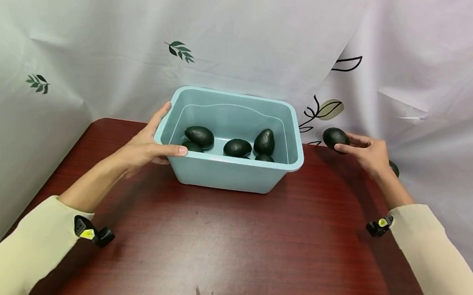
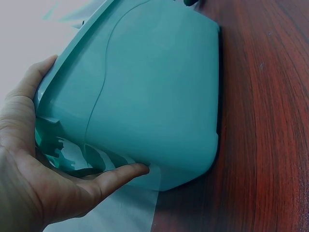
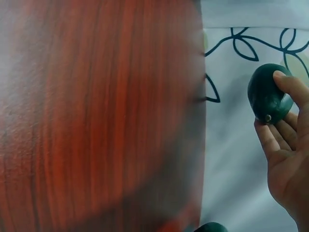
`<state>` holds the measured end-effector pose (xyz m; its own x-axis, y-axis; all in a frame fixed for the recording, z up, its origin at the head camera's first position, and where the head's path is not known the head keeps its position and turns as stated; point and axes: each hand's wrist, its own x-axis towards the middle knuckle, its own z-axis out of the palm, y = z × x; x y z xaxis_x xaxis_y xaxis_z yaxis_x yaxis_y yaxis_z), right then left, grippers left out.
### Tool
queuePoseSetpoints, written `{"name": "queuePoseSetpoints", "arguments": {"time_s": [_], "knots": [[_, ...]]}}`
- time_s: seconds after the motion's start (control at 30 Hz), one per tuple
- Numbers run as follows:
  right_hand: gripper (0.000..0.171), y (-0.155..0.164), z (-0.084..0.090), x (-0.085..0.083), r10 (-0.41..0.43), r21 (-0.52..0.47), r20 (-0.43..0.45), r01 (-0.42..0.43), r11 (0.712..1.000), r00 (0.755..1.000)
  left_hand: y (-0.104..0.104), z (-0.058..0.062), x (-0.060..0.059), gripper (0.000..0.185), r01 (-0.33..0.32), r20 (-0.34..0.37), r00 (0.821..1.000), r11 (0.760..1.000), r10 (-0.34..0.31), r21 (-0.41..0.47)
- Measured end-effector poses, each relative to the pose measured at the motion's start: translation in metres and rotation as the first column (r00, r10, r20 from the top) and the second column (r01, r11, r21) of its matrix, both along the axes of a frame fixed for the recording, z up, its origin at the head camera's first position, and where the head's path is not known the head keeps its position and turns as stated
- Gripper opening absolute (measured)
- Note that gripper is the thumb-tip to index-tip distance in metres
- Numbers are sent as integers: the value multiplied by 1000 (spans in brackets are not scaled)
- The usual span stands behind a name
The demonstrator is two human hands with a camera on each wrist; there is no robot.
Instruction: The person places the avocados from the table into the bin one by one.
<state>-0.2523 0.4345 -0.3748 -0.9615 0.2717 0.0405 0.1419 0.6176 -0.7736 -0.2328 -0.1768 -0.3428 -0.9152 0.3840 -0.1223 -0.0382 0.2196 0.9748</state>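
Our right hand (image 1: 368,152) pinches a dark avocado (image 1: 335,137) between thumb and fingertips, off the right end of the light-blue tub (image 1: 238,173), above the far right edge of the counter (image 1: 211,256). In the right wrist view the fruit (image 3: 268,94) sits at our fingertips with its stem end turned down toward the palm, so its long axis seems to run roughly along the fingers; we cannot tell this more exactly.

Our left hand (image 1: 146,147) grasps the tub's left end: the fingers lie up along the outer wall toward the rim, and the thumb hooks along the near corner. The left wrist view shows that hand (image 2: 34,159) spread round the tub's end wall (image 2: 145,96), thumb under the lip.

The relation that matters is this: the tub's open mouth lies to the left of the held avocado and slightly nearer to us, with the right rim (image 1: 298,133) just beside the fruit. Our right hand is by far the nearer one to it; the left is at the opposite end.

Inside the tub lie several more avocados (image 1: 236,146), close together on the floor. Another dark one (image 1: 394,168) peeks out behind our right wrist, against the leaf-printed white cloth (image 1: 252,30).
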Motion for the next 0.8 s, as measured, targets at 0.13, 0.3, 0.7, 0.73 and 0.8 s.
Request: {"name": "queuePoseSetpoints", "arguments": {"time_s": [0.13,0.3,0.7,0.73,0.8], "knots": [[74,-5,7,-3,10,-43,-31,-12,999,999,0,0,0,122,3,0,1000,1000,-3,9],[71,-11,17,-5,18,-70,-75,-24,997,997,-1,-1,0,122,6,-2,1000,1000,-6,6],[70,-19,42,-12,12,-92,-115,-22,996,993,0,-1,1,122,7,0,1000,1000,-7,2],[70,-21,44,-13,12,-90,-122,-23,996,993,0,-1,1,122,6,1,1000,1000,-6,3],[70,-23,49,-15,10,-76,-126,-20,997,992,0,-1,1,122,4,5,1000,1000,-4,0]]}}
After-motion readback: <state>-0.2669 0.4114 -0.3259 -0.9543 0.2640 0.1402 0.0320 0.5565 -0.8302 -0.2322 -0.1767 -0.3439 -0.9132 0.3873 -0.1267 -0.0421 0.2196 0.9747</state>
